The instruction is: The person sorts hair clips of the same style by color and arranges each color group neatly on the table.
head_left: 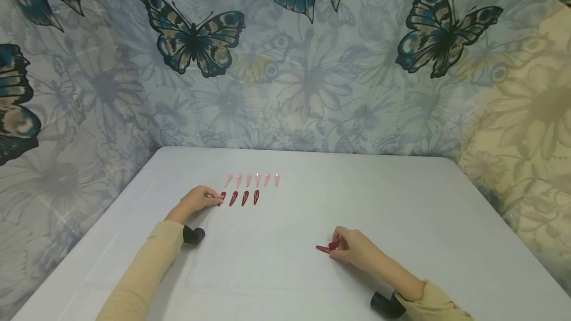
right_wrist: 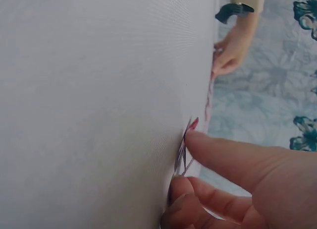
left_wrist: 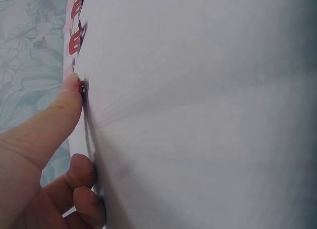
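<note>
At the left end of a row of dark red snap hair clips [head_left: 245, 198], my left hand [head_left: 198, 199] pinches the outermost red clip [head_left: 223, 195] by thumb and fingers, low at the tabletop. The left wrist view shows the thumb [left_wrist: 62, 110] over that clip, which is mostly hidden. Behind this row lies another of several pink snap clips [head_left: 248, 180]. My right hand [head_left: 354, 247], nearer the front and to the right, grips a small bunch of red snap clips [head_left: 323, 249]; one sticks out leftward. How many it holds is hidden by the fingers.
All of this is on a white-covered table [head_left: 285, 271], whose back edge meets a butterfly-and-flower patterned backdrop [head_left: 312, 88]. Black wrist devices [head_left: 194, 235] sit by both sleeves, close above the tabletop.
</note>
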A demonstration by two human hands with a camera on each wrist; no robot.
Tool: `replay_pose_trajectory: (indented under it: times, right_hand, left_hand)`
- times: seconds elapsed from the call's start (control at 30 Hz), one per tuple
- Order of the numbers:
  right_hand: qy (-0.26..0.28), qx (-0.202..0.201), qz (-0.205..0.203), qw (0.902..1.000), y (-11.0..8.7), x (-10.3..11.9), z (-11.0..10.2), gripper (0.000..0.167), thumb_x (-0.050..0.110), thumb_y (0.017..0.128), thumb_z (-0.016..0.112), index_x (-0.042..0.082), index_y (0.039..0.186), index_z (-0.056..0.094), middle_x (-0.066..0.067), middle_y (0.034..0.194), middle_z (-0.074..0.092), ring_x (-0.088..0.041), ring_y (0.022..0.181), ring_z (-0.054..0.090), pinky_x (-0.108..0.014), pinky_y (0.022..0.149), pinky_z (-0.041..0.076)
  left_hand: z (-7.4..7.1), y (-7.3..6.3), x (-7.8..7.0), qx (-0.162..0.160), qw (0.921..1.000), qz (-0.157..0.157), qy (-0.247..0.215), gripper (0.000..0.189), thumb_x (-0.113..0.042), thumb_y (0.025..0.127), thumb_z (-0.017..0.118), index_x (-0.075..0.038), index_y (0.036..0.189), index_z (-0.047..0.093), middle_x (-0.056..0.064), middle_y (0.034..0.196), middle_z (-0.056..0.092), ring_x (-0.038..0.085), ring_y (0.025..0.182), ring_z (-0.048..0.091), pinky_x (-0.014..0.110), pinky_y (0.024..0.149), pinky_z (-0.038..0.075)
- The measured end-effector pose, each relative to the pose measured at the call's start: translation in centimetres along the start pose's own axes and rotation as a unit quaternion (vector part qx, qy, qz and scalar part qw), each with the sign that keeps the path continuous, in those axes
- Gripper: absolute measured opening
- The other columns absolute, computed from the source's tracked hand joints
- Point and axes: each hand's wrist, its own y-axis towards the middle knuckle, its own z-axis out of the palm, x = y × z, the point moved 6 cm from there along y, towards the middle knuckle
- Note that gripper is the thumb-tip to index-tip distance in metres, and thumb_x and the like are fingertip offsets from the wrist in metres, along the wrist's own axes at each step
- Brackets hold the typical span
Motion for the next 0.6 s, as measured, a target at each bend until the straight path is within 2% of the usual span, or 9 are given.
replay_pose_trajectory:
  times: [0.23, 0.33, 0.5, 0.6]
  right_hand:
    - [-0.003, 0.002, 0.012, 0.9999, 0.39, 0.17, 0.18, 0.017, 0.003, 0.08, 0.075, 0.006, 0.087, 0.06, 0.004, 0.07, 0.052, -0.003, 0.064, 0.039, -0.019, 0.057, 0.035]
    - [0.01, 0.015, 0.009, 0.9998, 0.48, 0.19, 0.29, 0.016, 0.0, 0.081, 0.072, 0.004, 0.088, 0.059, 0.003, 0.072, 0.053, -0.003, 0.066, 0.04, -0.019, 0.059, 0.036]
    - [0.045, 0.048, -0.012, 0.9978, 0.47, 0.16, 0.46, 0.011, 0.0, 0.083, 0.069, 0.005, 0.083, 0.059, 0.003, 0.073, 0.054, 0.0, 0.066, 0.041, -0.019, 0.058, 0.038]
    - [0.071, 0.064, -0.016, 0.9953, 0.37, 0.05, 0.39, 0.009, 0.002, 0.084, 0.068, 0.004, 0.082, 0.059, -0.001, 0.081, 0.061, 0.0, 0.067, 0.044, -0.018, 0.058, 0.041]
  left_hand:
    - [-0.07, 0.07, 0.19, 0.007, 1.0, -0.005, -0.005, 0.025, -0.028, 0.09, 0.071, -0.003, 0.093, 0.074, 0.02, 0.113, 0.065, 0.024, 0.088, 0.052, 0.036, 0.079, 0.043]
    - [-0.18, 0.1, 0.07, 0.009, 0.9999, 0.0, -0.009, 0.025, -0.027, 0.09, 0.07, -0.003, 0.092, 0.074, 0.021, 0.113, 0.065, 0.025, 0.089, 0.053, 0.036, 0.08, 0.044]
    - [-0.27, 0.21, -0.02, 0.014, 0.9998, 0.01, -0.009, 0.024, -0.026, 0.09, 0.07, -0.002, 0.09, 0.073, 0.021, 0.11, 0.066, 0.023, 0.087, 0.053, 0.03, 0.075, 0.041]
    - [-0.13, 0.3, 0.12, 0.018, 0.9997, 0.012, -0.014, 0.024, -0.026, 0.09, 0.07, -0.002, 0.09, 0.073, 0.02, 0.108, 0.067, 0.022, 0.086, 0.052, 0.028, 0.073, 0.039]
